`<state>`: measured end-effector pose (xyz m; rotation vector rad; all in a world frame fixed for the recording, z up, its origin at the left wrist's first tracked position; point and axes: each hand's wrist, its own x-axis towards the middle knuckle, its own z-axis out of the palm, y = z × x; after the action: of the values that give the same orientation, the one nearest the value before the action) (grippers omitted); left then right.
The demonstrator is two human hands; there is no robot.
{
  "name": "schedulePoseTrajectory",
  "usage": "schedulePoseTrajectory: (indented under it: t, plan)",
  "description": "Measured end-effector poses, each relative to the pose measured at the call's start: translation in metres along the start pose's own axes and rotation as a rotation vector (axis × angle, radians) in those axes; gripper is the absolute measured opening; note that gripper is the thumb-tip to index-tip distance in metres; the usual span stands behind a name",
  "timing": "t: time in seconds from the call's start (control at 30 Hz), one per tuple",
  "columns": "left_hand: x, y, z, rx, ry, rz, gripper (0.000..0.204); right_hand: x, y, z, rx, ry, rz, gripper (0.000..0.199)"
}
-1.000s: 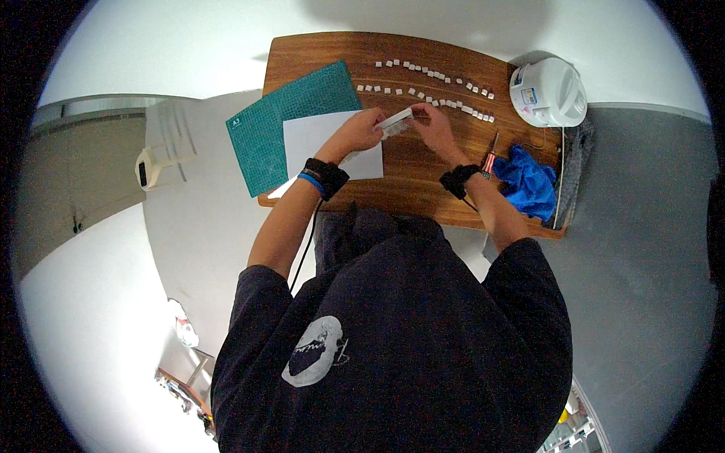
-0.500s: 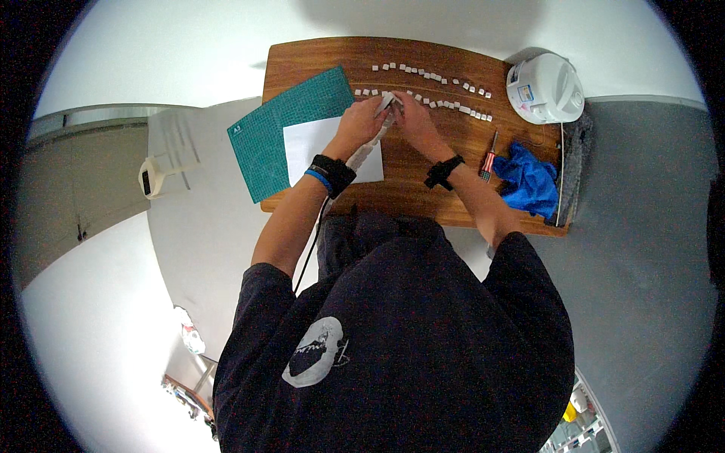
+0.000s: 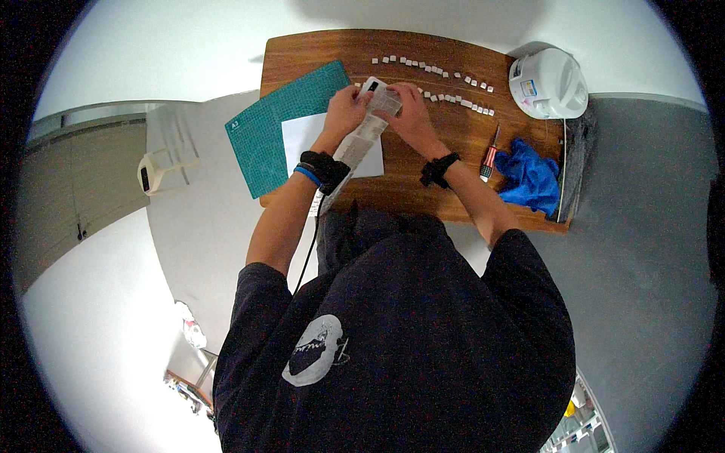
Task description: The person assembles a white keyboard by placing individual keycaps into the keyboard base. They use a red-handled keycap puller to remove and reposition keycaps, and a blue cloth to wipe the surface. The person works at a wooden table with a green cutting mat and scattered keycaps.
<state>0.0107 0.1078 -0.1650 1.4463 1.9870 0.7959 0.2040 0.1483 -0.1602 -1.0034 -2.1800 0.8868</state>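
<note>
Both my hands grip a long pale keyboard (image 3: 361, 140), which slants from above the middle of the table down to its near edge. Most of its key area looks bare, though fine detail is blurred. My left hand (image 3: 347, 113) is closed on its left side close to the far end, where a small dark patch shows. Opposite it, my right hand (image 3: 408, 115) curls its fingers round the right edge. Beyond the hands, small white keycaps (image 3: 429, 69) lie in two curved rows on the wooden table (image 3: 445, 158); my hands and the keyboard hide part of the nearer row.
Left of the keyboard, a white paper sheet (image 3: 296, 140) overlaps a green cutting mat (image 3: 260, 155). To the right lie a red-and-black screwdriver (image 3: 489, 160) and a crumpled blue cloth (image 3: 529, 177). A white rounded appliance (image 3: 547, 84) stands at the far right corner.
The keyboard's far end has been turned and raised, so more of its face shows between my hands. My right hand has opened out slightly along its edge.
</note>
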Motion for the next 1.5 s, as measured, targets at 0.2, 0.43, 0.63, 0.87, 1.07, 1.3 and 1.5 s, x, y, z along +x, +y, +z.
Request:
schedulePoseTrajectory:
  t: [0.2,0.43,0.63,0.87,1.07,1.3,1.5]
  plan:
    - [0.006,-0.003,-0.006,-0.045,-0.046,-0.137,0.038,0.003,-0.013,0.003,0.088,0.017,0.022,0.056]
    - [-0.003,0.016,-0.006,-0.091,-0.002,-0.185,0.040,0.008,-0.008,0.010,-0.058,-0.019,0.004,0.056]
    - [-0.006,0.022,0.000,-0.092,-0.031,-0.218,0.036,0.015,0.002,0.011,-0.062,-0.196,0.078,0.061]
    - [-0.007,0.020,0.015,-0.048,0.002,-0.184,0.031,0.017,0.000,0.014,-0.141,-0.308,0.073,0.073]
    - [-0.008,0.018,0.020,-0.019,0.018,-0.176,0.030,0.007,0.009,0.029,-0.333,-0.211,-0.078,0.075]
    - [-0.012,0.005,0.022,-0.017,-0.053,-0.124,0.035,-0.002,0.005,0.029,-0.246,-0.232,0.013,0.076]
    - [-0.012,-0.019,0.019,-0.246,-0.267,-0.228,0.038,-0.005,0.010,0.020,0.019,-0.247,0.095,0.065]
